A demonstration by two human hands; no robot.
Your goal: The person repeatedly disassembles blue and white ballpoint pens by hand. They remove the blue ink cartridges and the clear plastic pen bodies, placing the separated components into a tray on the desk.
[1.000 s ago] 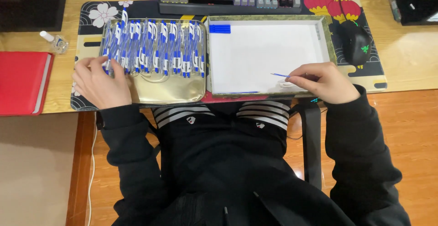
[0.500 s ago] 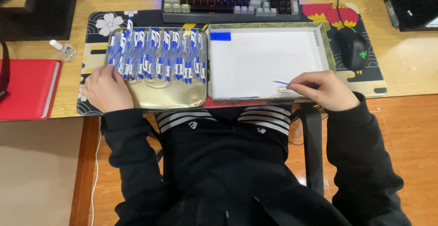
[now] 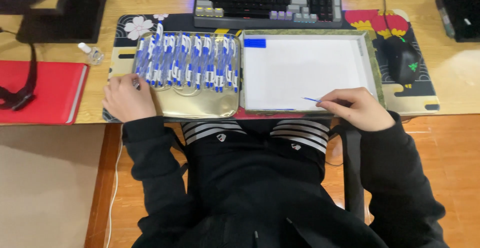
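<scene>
A gold tray (image 3: 200, 109) holds a row of several white-and-blue pens (image 3: 187, 64). My left hand (image 3: 127, 98) rests at the tray's left front corner, fingers curled at the leftmost pen. To the right lies a shallow box (image 3: 374, 63) with a white inside and a small blue block (image 3: 255, 43) in its far left corner. My right hand (image 3: 355, 108) sits on the box's front edge, pinching a thin blue refill (image 3: 312, 99) that points left over the white floor. Another thin blue refill (image 3: 277, 110) lies along the box's front wall.
A keyboard (image 3: 270, 0) sits behind the tray and box on a patterned desk mat (image 3: 370, 20). A black mouse (image 3: 402, 60) is at the right, a red notebook (image 3: 40, 90) and a small bottle (image 3: 92, 54) at the left. The desk edge runs just below my hands.
Both hands have hardly moved on the tray and box. The view has shifted, so the desk things sit lower and further right in the picture.
</scene>
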